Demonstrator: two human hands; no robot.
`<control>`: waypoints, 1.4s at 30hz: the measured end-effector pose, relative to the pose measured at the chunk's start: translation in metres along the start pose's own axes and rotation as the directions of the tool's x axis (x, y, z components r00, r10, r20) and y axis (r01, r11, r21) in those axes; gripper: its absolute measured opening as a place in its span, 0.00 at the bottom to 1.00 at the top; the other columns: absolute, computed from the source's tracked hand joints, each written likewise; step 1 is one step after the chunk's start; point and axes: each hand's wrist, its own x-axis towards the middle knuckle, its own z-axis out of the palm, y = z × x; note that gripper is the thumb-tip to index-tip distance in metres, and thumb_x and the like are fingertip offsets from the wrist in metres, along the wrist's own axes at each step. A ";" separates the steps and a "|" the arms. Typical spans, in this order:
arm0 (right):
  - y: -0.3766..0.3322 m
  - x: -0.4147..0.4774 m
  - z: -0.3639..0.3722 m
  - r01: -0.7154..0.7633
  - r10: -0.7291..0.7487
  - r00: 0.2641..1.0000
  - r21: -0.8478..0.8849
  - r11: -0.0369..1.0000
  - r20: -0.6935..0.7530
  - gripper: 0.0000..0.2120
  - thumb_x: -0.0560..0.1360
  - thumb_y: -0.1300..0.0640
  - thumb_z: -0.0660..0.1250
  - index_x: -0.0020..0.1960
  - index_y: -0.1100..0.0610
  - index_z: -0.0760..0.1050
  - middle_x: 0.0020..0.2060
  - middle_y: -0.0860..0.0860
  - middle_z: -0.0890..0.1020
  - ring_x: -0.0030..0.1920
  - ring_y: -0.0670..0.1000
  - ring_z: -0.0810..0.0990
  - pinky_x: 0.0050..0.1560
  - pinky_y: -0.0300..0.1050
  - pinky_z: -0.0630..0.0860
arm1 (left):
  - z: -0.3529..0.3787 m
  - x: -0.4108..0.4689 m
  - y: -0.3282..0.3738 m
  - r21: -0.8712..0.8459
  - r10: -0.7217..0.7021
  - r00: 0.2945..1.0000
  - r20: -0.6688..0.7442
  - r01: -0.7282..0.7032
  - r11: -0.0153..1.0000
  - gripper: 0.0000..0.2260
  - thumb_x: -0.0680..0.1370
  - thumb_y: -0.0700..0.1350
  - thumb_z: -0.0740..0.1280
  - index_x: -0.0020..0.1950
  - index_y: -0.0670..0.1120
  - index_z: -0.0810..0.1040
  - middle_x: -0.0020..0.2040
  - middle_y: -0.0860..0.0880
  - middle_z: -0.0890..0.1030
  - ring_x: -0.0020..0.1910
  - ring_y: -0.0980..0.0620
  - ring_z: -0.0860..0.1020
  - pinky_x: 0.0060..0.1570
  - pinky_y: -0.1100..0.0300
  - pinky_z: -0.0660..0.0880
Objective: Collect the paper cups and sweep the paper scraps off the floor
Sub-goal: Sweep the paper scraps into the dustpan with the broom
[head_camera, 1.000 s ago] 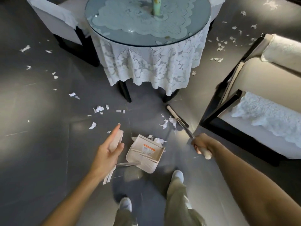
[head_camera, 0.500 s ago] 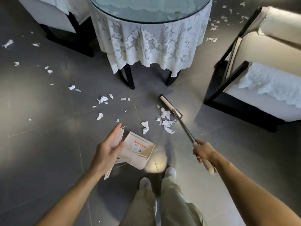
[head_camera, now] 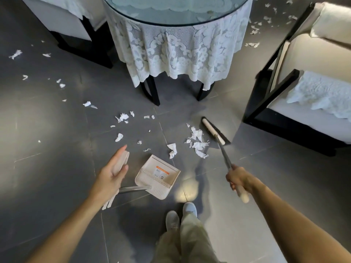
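Observation:
My left hand (head_camera: 112, 175) grips the cream handle of a long-handled dustpan (head_camera: 157, 176), whose open pan rests on the dark tiled floor in front of my feet. My right hand (head_camera: 237, 179) grips the broom handle; the broom head (head_camera: 213, 131) sits on the floor to the right of a heap of white paper scraps (head_camera: 197, 142). One larger scrap (head_camera: 172, 149) lies just ahead of the pan's mouth. More scraps (head_camera: 122, 117) are scattered to the left and far right. No paper cups are in view.
A round glass-topped table with a lace cloth (head_camera: 176, 46) stands ahead on black legs. A white armchair with a dark frame (head_camera: 296, 92) is at the right, another (head_camera: 62, 21) at the upper left. My shoes (head_camera: 180, 215) stand behind the pan.
The view has shifted back from the table. The broom has drawn the scraps into a heap right of the pan, and the dustpan has moved slightly back with my left hand.

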 end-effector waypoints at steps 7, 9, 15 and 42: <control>-0.040 -0.057 0.072 0.062 -0.070 0.977 0.046 0.997 0.201 0.21 0.75 0.70 0.55 0.67 0.61 0.65 0.33 0.55 0.73 0.26 0.49 0.72 0.20 0.37 0.70 | -0.014 0.002 -0.017 0.091 -0.040 0.999 -0.021 0.042 0.995 0.25 0.80 0.48 0.62 0.62 0.79 0.62 0.36 0.41 0.74 0.31 0.50 0.71 0.30 0.64 0.69; -0.052 -0.060 0.085 0.050 -0.066 0.969 0.073 0.996 0.238 0.22 0.74 0.69 0.57 0.67 0.61 0.67 0.35 0.54 0.74 0.29 0.50 0.74 0.22 0.37 0.72 | -0.020 0.002 -0.019 0.097 -0.035 0.999 -0.033 0.038 0.995 0.23 0.80 0.49 0.62 0.62 0.78 0.62 0.37 0.37 0.75 0.31 0.49 0.71 0.29 0.63 0.70; -0.047 -0.082 0.093 0.039 -0.097 0.983 0.336 0.941 0.157 0.17 0.78 0.67 0.53 0.64 0.60 0.68 0.31 0.56 0.71 0.19 0.48 0.66 0.19 0.35 0.66 | -0.053 -0.009 -0.023 0.101 0.000 0.998 -0.067 0.007 0.995 0.27 0.80 0.46 0.63 0.57 0.82 0.62 0.38 0.50 0.78 0.31 0.48 0.72 0.34 0.63 0.69; -0.237 -0.142 0.366 -0.163 0.073 0.971 0.406 0.899 0.227 0.07 0.73 0.67 0.59 0.37 0.62 0.71 0.33 0.57 0.75 0.30 0.50 0.71 0.39 0.41 0.72 | -0.314 0.027 -0.158 0.061 0.075 0.997 0.002 -0.075 0.995 0.33 0.78 0.39 0.65 0.53 0.84 0.63 0.58 0.36 0.79 0.60 0.37 0.75 0.52 0.59 0.72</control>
